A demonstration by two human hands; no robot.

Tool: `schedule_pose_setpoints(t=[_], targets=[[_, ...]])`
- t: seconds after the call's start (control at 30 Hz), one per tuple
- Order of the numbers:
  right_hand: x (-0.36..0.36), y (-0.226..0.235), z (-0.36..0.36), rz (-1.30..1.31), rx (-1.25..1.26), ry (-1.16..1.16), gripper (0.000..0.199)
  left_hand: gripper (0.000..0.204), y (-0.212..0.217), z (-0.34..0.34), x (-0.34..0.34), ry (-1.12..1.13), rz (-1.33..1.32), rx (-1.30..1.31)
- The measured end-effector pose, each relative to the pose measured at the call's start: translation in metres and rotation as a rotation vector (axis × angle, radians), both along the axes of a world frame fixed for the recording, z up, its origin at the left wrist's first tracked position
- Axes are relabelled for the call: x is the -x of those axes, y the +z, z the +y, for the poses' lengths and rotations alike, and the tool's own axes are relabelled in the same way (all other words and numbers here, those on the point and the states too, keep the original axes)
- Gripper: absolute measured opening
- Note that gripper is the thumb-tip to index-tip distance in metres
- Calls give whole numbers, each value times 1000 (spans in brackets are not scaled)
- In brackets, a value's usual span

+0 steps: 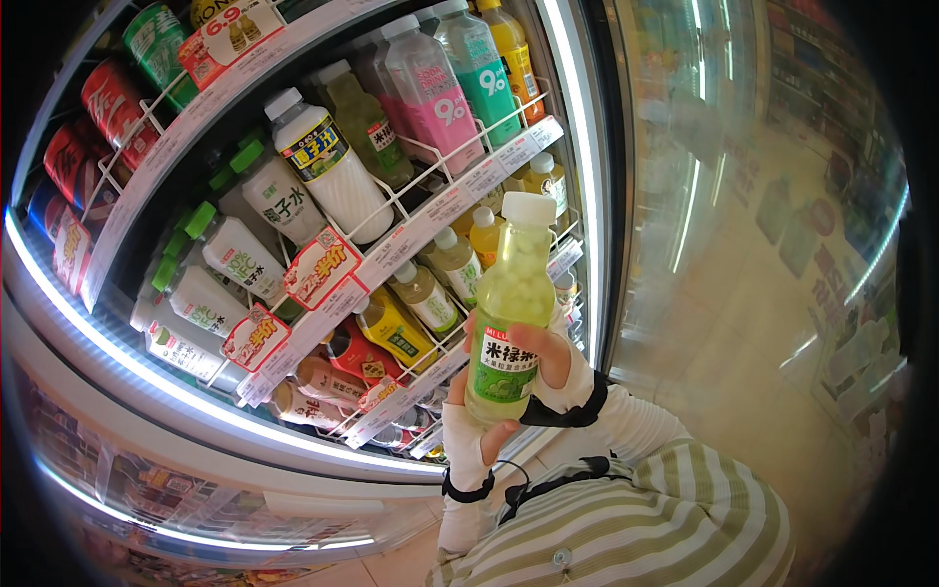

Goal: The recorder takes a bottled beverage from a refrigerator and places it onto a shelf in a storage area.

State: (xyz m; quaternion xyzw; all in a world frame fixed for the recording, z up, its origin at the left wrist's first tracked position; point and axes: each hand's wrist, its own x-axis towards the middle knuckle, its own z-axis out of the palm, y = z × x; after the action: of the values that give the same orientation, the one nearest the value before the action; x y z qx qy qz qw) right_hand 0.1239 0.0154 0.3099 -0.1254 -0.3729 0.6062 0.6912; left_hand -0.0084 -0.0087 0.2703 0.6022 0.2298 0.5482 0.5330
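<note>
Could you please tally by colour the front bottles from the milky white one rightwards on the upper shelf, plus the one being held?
White: 1, white bottle
Pale green: 2, shelved green bottle and held bottle
Pink: 1, pink bottle
Teal: 1, teal bottle
Orange: 1, orange bottle
Total: 6

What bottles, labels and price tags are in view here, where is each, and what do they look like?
Pale green bottle, white cap, green label: centre, held in a hand.
White bottle, dark and yellow label: upper shelf.
Pink-labelled bottle: upper shelf, top.
Red-and-white price tags: clipped on the shelf rail.
Red cans: far left.
</note>
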Motion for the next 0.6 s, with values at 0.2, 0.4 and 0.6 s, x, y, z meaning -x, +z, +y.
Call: schedule_pose_setpoints(t=[0.2, 0.4, 0.6], targets=[[1, 16, -11, -161, 37, -29, 51, 79, -14, -5, 1, 140, -102, 53], [-3, 25, -2, -717, -73, -74, 76, 71, -30, -5, 5, 314, -246, 116], [11, 31, -4, -450, -43, -127, 74, 72, -10, 4, 5, 349, -138, -120]])
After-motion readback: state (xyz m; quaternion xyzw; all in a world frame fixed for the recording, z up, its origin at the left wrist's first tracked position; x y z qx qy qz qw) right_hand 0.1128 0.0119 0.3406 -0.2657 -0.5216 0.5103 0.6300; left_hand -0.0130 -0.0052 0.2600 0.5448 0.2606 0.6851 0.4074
